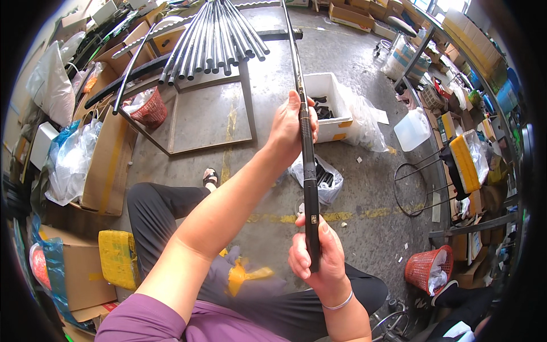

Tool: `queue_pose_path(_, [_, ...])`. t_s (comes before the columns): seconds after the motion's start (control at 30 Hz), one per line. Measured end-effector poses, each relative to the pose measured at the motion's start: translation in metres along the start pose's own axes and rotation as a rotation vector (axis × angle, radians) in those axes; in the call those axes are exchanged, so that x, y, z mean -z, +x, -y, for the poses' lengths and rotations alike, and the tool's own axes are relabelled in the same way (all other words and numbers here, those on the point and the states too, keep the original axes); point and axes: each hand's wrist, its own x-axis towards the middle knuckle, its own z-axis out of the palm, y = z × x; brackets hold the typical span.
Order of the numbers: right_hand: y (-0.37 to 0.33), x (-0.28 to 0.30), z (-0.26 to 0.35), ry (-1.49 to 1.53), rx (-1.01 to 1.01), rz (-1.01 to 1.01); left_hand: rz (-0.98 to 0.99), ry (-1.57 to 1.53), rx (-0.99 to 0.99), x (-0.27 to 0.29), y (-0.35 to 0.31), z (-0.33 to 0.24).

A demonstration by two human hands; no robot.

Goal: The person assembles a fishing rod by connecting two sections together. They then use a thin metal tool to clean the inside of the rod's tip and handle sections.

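Observation:
A long black fishing rod (309, 171) stands nearly upright in front of me, its thick butt toward me and its thin end running out past the top edge. My left hand (288, 126) is closed around the rod partway up, the thumb lying along it. Lower down, my right hand (320, 253) grips the butt end between thumb and fingers; a silver bracelet circles that wrist. Ahead, a fan of dark shiny tubes (216, 43) rests on a metal rack (250, 102). Another thin black rod (132, 74) leans across the rack's left end.
Beyond the rod sit a white foam box (333, 125) with dark pieces inside and a plastic bag (329, 183) of black parts. Cardboard boxes (108, 162) line the left side. To the right are a red basket (428, 268), a translucent jug (411, 130) and a yellow-topped stool (464, 163).

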Motion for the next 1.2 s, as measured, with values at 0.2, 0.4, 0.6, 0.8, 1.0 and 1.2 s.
queue_pose_path(0.2, [0.004, -0.012, 0.003, 0.062, 0.002, 0.046, -0.014, -0.097, 0.027, 0.0, 0.003, 0.007])
queue_pose_path(0.4, [0.007, -0.016, 0.007, 0.12, -0.008, 0.077, -0.046, -0.022, 0.005, -0.011, 0.0, 0.0])
queue_pose_path(0.6, [0.005, -0.024, 0.007, 0.114, -0.018, 0.065, -0.063, -0.05, 0.012, -0.013, 0.002, -0.004])
queue_pose_path(0.8, [0.008, -0.027, 0.007, 0.209, -0.06, 0.114, -0.118, -0.054, 0.012, -0.015, 0.001, -0.01])
queue_pose_path(1.0, [0.012, -0.039, 0.002, 0.195, -0.037, 0.053, -0.122, -0.067, -0.007, -0.015, -0.001, -0.02])
queue_pose_path(1.2, [0.011, -0.057, 0.001, 0.069, 0.029, 0.048, -0.182, -0.068, -0.002, -0.015, 0.002, -0.032])
